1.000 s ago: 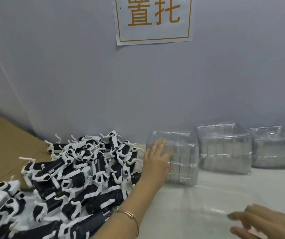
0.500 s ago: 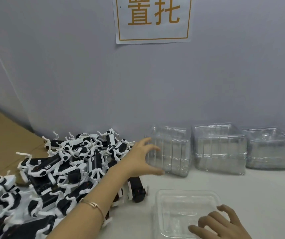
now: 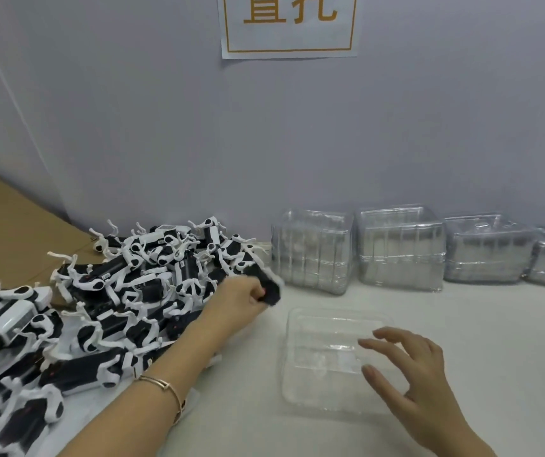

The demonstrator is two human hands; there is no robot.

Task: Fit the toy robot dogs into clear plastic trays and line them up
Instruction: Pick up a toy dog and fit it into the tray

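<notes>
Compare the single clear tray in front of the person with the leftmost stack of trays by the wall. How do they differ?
The single tray lies alone, low and flat; the leftmost stack is many trays nested into a tall block. The single tray sits near the front, the right hand spread over its right side; the stack stands back by the wall, untouched. Both are clear plastic.
</notes>
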